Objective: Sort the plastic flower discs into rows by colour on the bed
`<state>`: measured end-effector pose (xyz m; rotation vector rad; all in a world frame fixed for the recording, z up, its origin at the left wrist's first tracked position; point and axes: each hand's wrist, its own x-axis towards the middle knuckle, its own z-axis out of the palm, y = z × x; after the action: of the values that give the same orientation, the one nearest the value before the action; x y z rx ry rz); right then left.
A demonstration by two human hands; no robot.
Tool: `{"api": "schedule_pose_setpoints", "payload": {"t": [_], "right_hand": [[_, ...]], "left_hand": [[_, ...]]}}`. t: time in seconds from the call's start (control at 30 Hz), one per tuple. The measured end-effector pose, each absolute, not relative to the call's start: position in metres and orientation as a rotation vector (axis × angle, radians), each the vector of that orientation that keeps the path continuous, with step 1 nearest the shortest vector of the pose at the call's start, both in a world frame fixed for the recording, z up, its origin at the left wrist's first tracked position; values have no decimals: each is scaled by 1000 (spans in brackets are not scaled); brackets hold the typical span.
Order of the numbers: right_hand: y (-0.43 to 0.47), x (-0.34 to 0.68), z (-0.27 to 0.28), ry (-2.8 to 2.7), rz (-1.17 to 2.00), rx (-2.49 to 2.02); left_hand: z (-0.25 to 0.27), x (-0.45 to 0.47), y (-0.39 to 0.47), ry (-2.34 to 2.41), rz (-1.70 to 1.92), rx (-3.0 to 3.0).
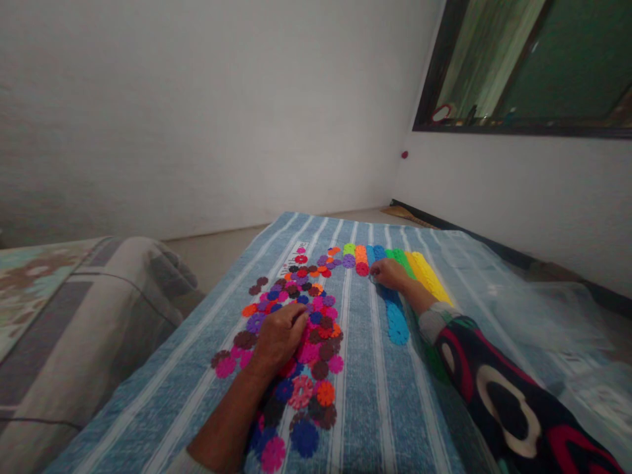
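A loose pile of flower-shaped discs (310,352) in pink, purple, brown, orange and dark blue spreads over the striped cloth. My left hand (280,334) rests on it with curled fingers; whatever lies under them is hidden. Farther right, my right hand (391,274) is closed, fingertips down beside the near end of a short orange-red row (361,259). Whether it pinches a disc cannot be seen. Overlapping discs form a light blue row (396,322), partly behind that hand, and a yellow row (428,276). A green row (402,261) is partly covered by my right arm.
The blue-and-white striped cloth (187,375) covers the work surface. Clear plastic bags (548,316) lie on the right. A printed paper strip (291,263) sits beyond the pile. On the left stands a cloth-covered piece of furniture (133,296); walls close off the back and right.
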<state>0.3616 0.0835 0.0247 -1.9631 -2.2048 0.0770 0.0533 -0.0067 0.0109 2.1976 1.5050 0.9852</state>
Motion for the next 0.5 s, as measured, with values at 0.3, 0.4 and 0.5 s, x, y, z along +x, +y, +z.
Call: {"api": "schedule_pose_setpoints", "payload": {"t": [0.3, 0.4, 0.5], "right_hand": [[85, 365, 25, -2202, 21, -1999], [83, 368, 27, -2182, 6, -2031], [79, 370, 29, -2169, -2, -2058]], "left_hand": [[7, 52, -5, 1487, 980, 2241], [7, 52, -5, 1498, 956, 2245], [6, 52, -5, 1500, 942, 2262]]}}
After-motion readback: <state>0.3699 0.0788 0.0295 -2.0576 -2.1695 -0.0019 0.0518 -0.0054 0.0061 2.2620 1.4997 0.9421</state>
